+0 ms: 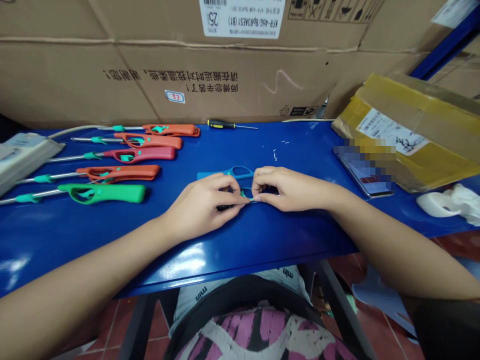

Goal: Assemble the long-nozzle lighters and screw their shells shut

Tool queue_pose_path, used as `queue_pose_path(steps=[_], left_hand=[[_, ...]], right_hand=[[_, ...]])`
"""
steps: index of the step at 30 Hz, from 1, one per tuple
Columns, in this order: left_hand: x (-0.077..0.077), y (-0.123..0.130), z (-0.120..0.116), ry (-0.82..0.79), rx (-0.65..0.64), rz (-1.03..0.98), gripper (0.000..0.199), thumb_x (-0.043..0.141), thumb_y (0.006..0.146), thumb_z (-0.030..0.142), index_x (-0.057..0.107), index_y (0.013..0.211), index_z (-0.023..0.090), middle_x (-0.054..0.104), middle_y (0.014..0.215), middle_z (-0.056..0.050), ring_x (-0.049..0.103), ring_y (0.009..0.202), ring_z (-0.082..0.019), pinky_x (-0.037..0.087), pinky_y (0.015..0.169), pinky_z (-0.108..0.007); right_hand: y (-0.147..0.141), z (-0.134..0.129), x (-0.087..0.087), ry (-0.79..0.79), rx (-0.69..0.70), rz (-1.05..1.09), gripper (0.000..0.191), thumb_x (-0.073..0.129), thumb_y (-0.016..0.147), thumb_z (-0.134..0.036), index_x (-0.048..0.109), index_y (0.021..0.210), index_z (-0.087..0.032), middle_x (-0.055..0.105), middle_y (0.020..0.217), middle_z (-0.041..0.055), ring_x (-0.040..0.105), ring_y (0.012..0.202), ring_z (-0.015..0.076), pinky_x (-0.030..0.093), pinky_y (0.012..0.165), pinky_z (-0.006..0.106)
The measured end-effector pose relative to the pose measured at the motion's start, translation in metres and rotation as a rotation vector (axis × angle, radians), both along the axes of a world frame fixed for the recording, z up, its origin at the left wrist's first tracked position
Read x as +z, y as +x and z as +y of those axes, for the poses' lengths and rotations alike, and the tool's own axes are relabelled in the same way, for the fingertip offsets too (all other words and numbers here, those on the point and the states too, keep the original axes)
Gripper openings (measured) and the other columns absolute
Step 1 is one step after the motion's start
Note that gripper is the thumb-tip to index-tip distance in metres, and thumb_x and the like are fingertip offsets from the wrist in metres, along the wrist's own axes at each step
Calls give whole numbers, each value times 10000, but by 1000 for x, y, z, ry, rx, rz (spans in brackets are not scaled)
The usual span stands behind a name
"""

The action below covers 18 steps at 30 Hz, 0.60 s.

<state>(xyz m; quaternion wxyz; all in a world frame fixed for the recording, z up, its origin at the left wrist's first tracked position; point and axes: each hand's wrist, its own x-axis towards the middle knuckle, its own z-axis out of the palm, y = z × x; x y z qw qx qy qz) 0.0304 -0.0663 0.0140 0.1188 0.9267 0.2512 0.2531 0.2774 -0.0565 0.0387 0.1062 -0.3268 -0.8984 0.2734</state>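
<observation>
My left hand (204, 202) and my right hand (283, 187) meet over the blue tabletop, thumbs and forefingers pinched close together. Between them is a blue gas lighter casing with a small teal part (245, 192) showing, and the fingers of both hands close on it. Most of that casing is hidden, and any tiny piece at the fingertips is too small to name. Just behind the hands lies another blue casing half (240, 172) with a looped trigger guard. Several long-necked lighters, including a green one (112, 193) and a red one (142, 154), lie in a row to the left.
A black and yellow screwdriver (221, 124) and small white bits (275, 156) lie toward the back. At right are a phone (365, 172), a yellow-taped box (408, 130) and a white object (437, 204). A power strip (28, 152) sits at left; a large carton (187, 60) stands behind.
</observation>
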Motion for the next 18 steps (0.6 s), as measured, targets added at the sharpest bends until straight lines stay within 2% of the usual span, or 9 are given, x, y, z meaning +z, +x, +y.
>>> queue_pose_path(steps=[7, 18], left_hand=[[0, 1, 0, 32, -21, 6, 185, 596, 975, 225, 780, 994, 232, 724, 969, -42, 678, 877, -167, 540, 798, -297], [2, 0, -2, 11, 25, 31, 181, 600, 975, 257, 779, 956, 234, 742, 975, -31, 683, 892, -166, 545, 824, -292]], right_hand=[[0, 0, 0, -4, -34, 36, 130, 603, 869, -77, 677, 849, -182, 671, 926, 41, 620, 865, 173, 481, 807, 313], [-2, -1, 2, 74, -27, 45, 111, 630, 870, -119, 689, 801, -182, 679, 883, 39, 618, 880, 180, 466, 839, 322]])
